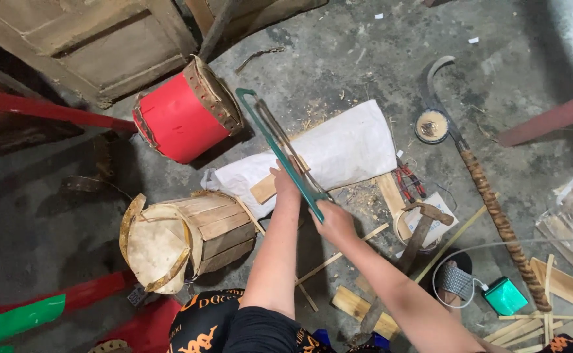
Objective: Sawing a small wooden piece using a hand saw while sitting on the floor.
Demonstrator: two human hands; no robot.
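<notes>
A green-framed hacksaw (285, 153) is held slanted above a small flat wood piece (265, 188) that lies on a white sack (345, 147) spread on the concrete floor (365, 52). The right hand (332, 221) is closed around the lower end of the saw frame, where a handle would be. The left hand (285, 180) reaches to the frame's middle; whether it grips the frame or presses the wood, I cannot tell. The saw looks light and stiff, with a thin blade that would likely flex and cut skin, so the frame ends seem the safe places to hold. Left of the sack lie 2 drum bodies on their sides: a red drum (182, 117) with a laced rim, and a bare wooden-slat drum (188, 235). To the right lie a sickle (489, 196) with a cord-wrapped handle, a hammer (420, 229), red-handled pliers (409, 180), and a small round tin (432, 125). A teal rectangular box (505, 295) with a white cable sits among wood strips; no label is readable.
</notes>
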